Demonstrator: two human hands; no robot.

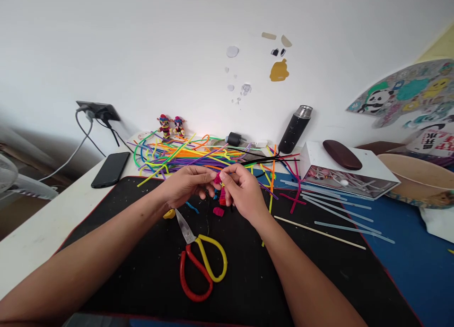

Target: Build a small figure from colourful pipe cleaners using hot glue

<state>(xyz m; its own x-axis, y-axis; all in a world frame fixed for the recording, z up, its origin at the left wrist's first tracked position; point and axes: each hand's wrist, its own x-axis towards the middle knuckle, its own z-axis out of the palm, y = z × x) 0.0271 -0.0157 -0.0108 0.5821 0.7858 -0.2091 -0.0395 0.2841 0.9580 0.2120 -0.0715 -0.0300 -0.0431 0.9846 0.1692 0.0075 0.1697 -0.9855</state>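
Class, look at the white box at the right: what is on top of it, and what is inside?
On top of the white box lies a brown oval case. Inside, thin whitish sticks show at its near side; the box's top hides anything farther back.

Soft, diffuse light; white wall (170,57) gently shaded; glint on steel flask cap (304,111); wide-angle stretch toward edges; pinched magenta piece (217,178) indistinct.

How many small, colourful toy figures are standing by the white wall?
2. The red-topped figure stands behind the multicoloured heap of fuzzy sticks; the pink-topped figure stands just right of it. The heap might hide more.
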